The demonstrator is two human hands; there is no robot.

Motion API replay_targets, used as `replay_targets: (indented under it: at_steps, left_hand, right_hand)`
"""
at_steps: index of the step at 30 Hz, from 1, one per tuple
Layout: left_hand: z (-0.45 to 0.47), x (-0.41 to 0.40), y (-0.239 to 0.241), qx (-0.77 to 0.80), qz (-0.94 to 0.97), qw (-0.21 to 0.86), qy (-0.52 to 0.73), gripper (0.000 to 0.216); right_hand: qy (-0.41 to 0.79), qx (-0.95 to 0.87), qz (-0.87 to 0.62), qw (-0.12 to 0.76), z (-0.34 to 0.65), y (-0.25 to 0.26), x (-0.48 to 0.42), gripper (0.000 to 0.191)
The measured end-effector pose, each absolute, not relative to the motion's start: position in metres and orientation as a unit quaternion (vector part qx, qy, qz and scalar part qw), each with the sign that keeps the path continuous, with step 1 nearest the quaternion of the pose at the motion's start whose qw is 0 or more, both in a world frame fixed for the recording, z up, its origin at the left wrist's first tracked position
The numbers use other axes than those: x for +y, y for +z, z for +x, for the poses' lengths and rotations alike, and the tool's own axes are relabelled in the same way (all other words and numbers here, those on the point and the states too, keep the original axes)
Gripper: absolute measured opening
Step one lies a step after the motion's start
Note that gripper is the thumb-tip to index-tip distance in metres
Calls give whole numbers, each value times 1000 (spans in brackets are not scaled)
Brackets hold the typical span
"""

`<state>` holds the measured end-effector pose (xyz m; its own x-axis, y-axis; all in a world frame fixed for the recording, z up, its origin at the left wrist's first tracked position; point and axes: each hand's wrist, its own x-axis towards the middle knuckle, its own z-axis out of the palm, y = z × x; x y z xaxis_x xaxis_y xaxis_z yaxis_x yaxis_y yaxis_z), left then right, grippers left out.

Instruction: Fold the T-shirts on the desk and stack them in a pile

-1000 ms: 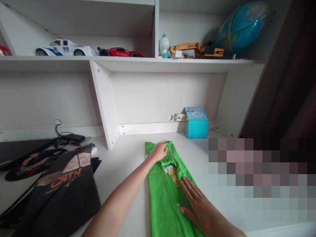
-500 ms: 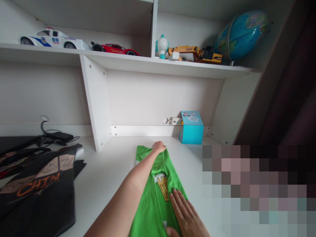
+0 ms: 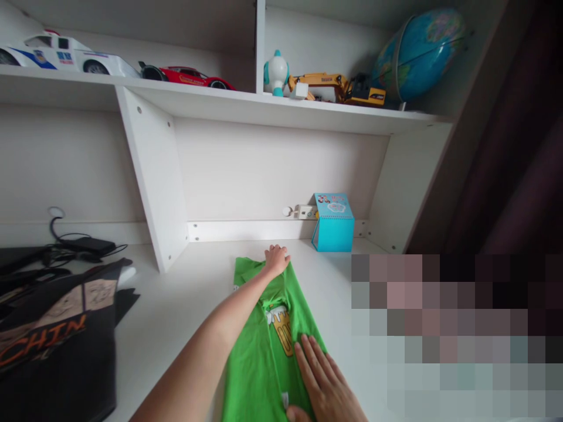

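A green T-shirt (image 3: 259,357) with a yellow print lies folded lengthwise on the white desk (image 3: 185,305). My left hand (image 3: 276,259) reaches to the shirt's far end, fingers curled on the fabric at the collar. My right hand (image 3: 323,384) lies flat with fingers stretched out on the shirt's near right part, pressing it down.
A dark T-shirt (image 3: 48,351) with orange lettering lies at the left, with a black cable and adapter (image 3: 83,246) behind it. A blue box (image 3: 333,223) stands at the back wall. Toy cars (image 3: 185,74), a toy excavator (image 3: 336,88) and a globe (image 3: 417,53) sit on the shelf above.
My left hand has slid a little farther along the shirt toward its far end. The view has shifted to the right; my right hand stays flat on the shirt.
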<state>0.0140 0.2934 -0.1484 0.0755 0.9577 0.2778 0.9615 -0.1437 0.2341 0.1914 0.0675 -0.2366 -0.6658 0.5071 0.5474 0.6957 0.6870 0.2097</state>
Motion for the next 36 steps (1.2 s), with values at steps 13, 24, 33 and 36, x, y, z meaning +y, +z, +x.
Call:
replay_targets:
  at_steps: [13,24,33,36]
  left_hand:
    - [-38,206,-160,-671,-734,-91,-48,84]
    - [-41,217,-163,-707,-701,-79,-51,106]
    - [-56,203,-144,-716,-688,-104,-48,102]
    - [-43,175,-123,-676,-726,-116,-44,91]
  right_hand:
    - [-33,-887,-422,183,180,-210,49,69]
    - [-117,-908,-369,162,209,-203,0,81]
    - [-231,-896,-326,193,243,-227,-26,64]
    - [-232,-882,-347,219,237,-228,-28,70]
